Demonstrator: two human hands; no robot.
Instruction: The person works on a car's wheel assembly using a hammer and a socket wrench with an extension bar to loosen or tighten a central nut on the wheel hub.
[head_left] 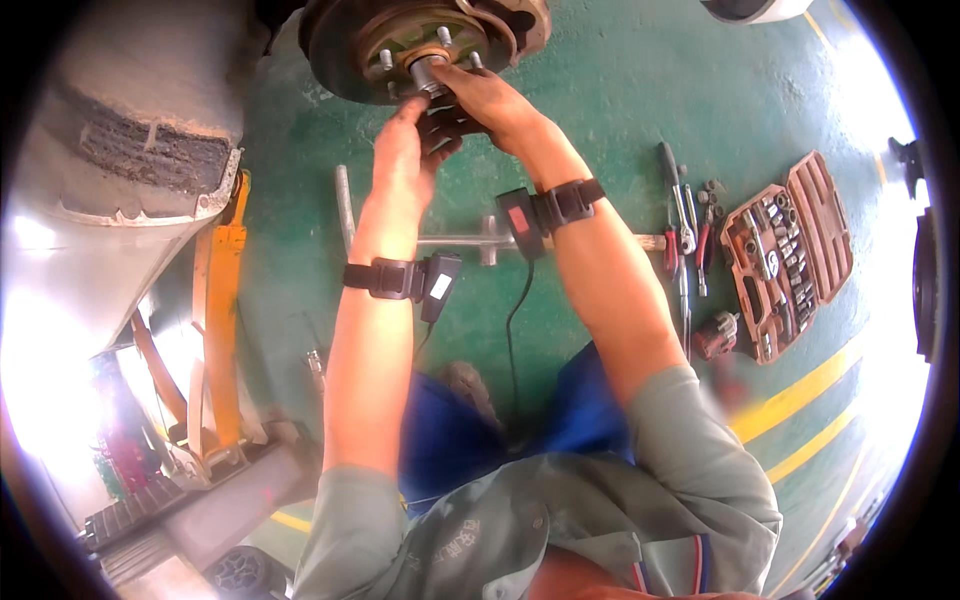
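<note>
At the top, a brake disc and wheel hub with protruding studs face me. A silver metal cylinder, socket-like, sits at the hub's centre. My right hand reaches it from the right, with the thumb along the cylinder and darkened fingers curled beneath. Just below the hub, my left hand is curled, its thumb close to the cylinder's outer end. Both hands' fingers overlap there, so whatever my left hand grips is hidden.
A long-handled hammer and a metal bar lie on the green floor. Ratchets and pliers lie right, beside an open brown socket case and a red power tool. A yellow lift post stands left, near the vehicle body.
</note>
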